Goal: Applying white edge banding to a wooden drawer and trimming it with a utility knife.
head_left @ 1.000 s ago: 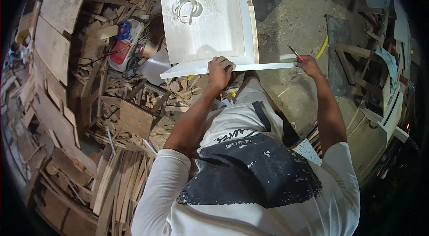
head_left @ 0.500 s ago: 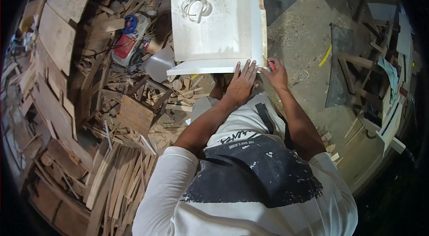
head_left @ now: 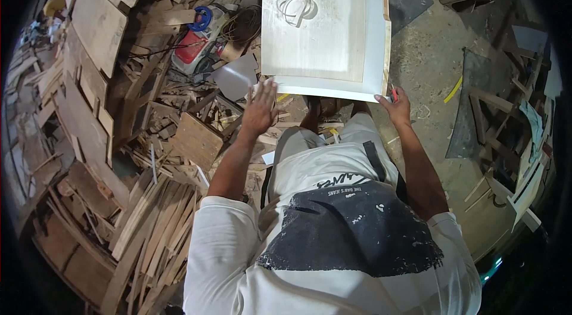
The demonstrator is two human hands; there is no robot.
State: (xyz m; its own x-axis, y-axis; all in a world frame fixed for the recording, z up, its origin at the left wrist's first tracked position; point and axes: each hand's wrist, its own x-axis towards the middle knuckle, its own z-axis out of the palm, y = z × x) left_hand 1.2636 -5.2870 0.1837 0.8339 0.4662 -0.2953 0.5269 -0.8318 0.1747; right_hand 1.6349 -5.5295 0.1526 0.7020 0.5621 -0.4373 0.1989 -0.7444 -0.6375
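White, open-topped wooden box (head_left: 322, 47) lies ahead; its near edge (head_left: 328, 91) probably wants light, even pressure. Spread, empty left hand (head_left: 260, 109) is at one corner; half-curled right hand (head_left: 397, 107) holds a small red tool (head_left: 394, 95) at the other.

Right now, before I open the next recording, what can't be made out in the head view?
Head view, red tool: mostly hidden by the right hand holding it; its kind is unclear.
Head view, white box: its far end is cut off by the top edge.
Head view, left hand: its own back hides whether the palm touches the box.
Head view, scraps at far left: too small and blurred to identify.
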